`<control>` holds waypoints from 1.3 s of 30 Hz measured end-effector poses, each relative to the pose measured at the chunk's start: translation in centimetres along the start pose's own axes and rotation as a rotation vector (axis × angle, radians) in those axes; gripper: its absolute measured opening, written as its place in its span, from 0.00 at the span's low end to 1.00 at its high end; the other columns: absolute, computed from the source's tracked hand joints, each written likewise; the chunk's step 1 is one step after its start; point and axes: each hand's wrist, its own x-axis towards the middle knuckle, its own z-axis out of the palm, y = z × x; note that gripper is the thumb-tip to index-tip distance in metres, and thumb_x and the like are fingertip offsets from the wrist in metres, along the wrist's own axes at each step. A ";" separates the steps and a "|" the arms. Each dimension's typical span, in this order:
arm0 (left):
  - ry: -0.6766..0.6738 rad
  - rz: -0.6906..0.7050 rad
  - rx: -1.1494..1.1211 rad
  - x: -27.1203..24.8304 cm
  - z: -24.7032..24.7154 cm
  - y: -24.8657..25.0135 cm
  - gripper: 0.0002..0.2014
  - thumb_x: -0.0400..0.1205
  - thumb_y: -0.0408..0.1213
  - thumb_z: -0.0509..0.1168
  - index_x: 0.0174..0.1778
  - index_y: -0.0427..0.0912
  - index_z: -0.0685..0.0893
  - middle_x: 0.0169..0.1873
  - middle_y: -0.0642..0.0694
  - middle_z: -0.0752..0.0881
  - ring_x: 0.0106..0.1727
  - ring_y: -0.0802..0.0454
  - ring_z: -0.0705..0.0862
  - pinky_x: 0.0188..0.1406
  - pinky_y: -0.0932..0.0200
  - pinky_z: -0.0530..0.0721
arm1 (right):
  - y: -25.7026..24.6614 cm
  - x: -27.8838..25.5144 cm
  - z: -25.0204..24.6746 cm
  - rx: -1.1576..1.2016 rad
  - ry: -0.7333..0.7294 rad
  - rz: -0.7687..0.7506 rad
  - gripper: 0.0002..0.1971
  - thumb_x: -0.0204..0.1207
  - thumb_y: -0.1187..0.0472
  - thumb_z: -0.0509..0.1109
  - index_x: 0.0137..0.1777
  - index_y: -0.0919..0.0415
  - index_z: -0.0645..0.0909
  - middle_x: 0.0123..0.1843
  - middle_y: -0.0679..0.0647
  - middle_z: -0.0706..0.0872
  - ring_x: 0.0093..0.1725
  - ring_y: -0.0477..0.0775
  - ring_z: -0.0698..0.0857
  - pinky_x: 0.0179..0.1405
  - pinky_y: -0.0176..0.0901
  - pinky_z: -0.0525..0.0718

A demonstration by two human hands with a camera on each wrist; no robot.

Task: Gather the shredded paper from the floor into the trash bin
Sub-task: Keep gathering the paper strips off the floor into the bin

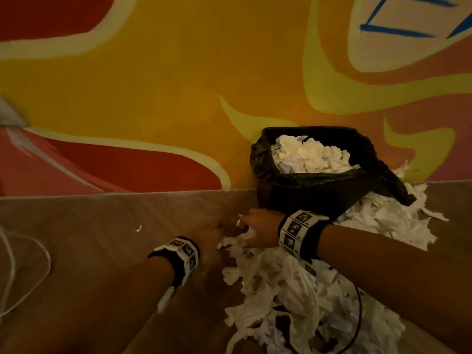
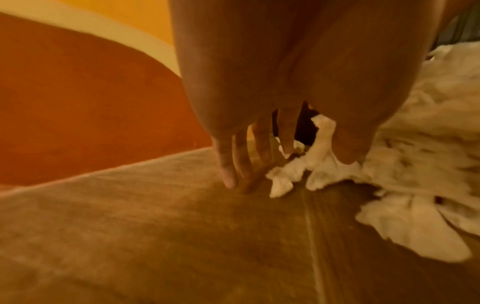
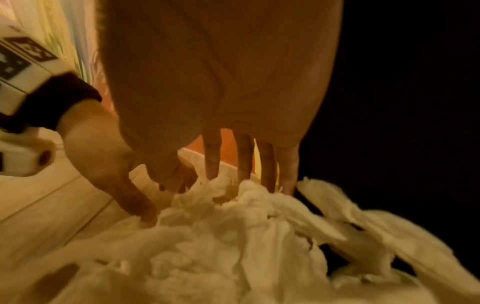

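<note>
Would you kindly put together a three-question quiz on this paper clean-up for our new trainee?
1. True or false: the bin already holds some paper.
2. Which hand reaches into the pile nearer the bin: A) the left hand, or B) the right hand?
3. Fill in: a lone scrap lies on the floor to the ____ of both hands.

Key
1. True: white paper shows inside the black liner.
2. B: the right hand, with straight fingers sunk into the pile.
3. Left.
</note>
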 end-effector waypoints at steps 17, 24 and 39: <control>0.161 -0.070 -0.166 0.5 3.4 -0.5 0.17 0.82 0.32 0.60 0.67 0.45 0.82 0.67 0.41 0.81 0.67 0.41 0.78 0.65 0.54 0.76 | -0.5 3.5 1.4 0.107 -0.064 0.036 0.18 0.82 0.71 0.59 0.69 0.62 0.76 0.72 0.63 0.73 0.70 0.62 0.74 0.66 0.50 0.77; 0.273 -0.062 -0.326 -0.8 1.9 -1.9 0.17 0.83 0.27 0.55 0.64 0.41 0.81 0.57 0.46 0.80 0.58 0.47 0.80 0.54 0.57 0.77 | -0.7 4.5 1.0 0.181 0.053 0.064 0.13 0.81 0.67 0.62 0.65 0.62 0.75 0.63 0.61 0.78 0.62 0.60 0.78 0.51 0.45 0.75; 0.282 -0.259 -0.663 -3.5 2.0 -5.9 0.20 0.80 0.57 0.58 0.26 0.50 0.78 0.19 0.56 0.72 0.20 0.61 0.70 0.24 0.60 0.70 | -1.0 5.9 1.6 0.068 -0.160 0.272 0.27 0.83 0.51 0.63 0.79 0.60 0.63 0.76 0.66 0.65 0.73 0.69 0.72 0.68 0.54 0.74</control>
